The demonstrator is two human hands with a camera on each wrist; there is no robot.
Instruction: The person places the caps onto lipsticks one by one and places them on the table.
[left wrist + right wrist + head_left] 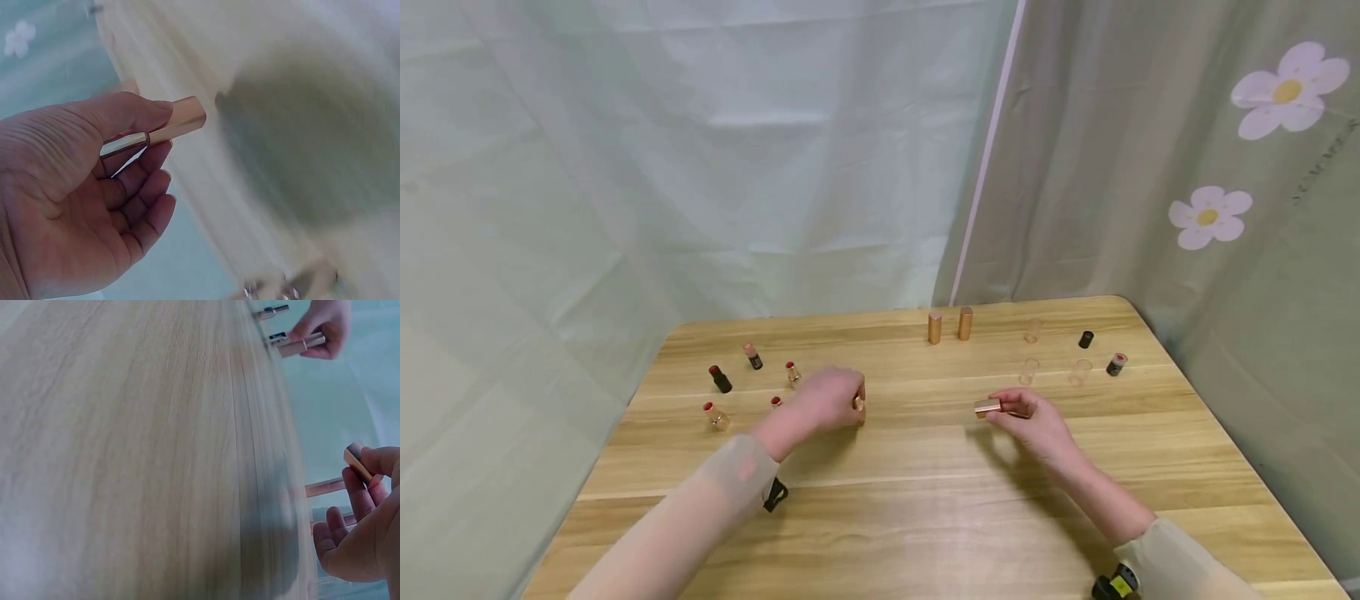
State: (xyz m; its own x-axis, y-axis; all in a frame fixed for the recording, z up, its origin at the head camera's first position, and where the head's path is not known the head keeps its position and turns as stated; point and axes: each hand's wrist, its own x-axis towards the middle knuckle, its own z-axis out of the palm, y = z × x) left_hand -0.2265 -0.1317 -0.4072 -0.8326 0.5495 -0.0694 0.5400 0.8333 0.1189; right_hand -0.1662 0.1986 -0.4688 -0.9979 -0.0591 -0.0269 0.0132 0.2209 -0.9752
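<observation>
I have the left hand [831,398] left of the bench [917,525] middle, its grip pinching a rose-gold tube [179,120] between thumb and fingers; the left wrist view shows me a shiny metal section at the tube's palm end. My right hand [1036,427] is over the right half, its grip pinching a short rose-gold case [987,407] above the wood. Near the far edge, slightly right of its middle, I see two upright cases [950,326]. Toward the far right corner are three clear caps [1080,372], a black cap [1086,339] and a small dark-based tube [1116,364]. Toward the far left corner I count three red-tipped lipsticks [720,379] and one pinkish tube [752,356]; another red tip [777,402] shows beside the left wrist, the rest hidden.
</observation>
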